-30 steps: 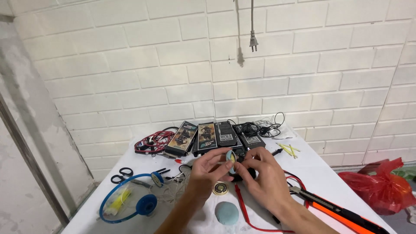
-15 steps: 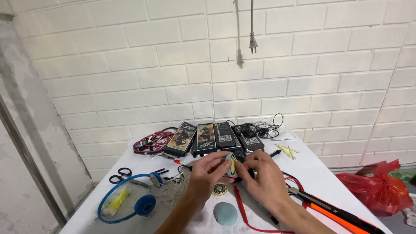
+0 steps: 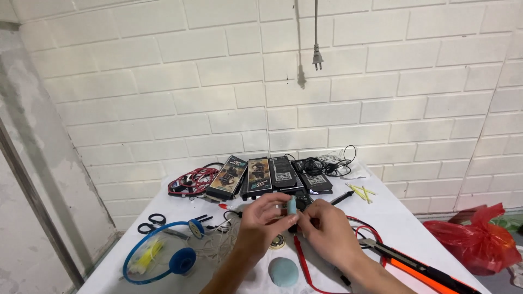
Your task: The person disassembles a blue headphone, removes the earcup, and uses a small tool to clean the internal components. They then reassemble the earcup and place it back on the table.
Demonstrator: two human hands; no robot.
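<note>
Head view showed the left hand (image 3: 261, 218) and right hand (image 3: 327, 231) together pinching a small pale-blue cylinder (image 3: 292, 206) above the table (image 3: 403, 218); it was lifted, not set down.

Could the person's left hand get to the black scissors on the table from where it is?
Probably yes. The scissors lie uncovered near the table's left edge, on the left hand's own side, though that hand is pinching a small pale cylinder.
</note>
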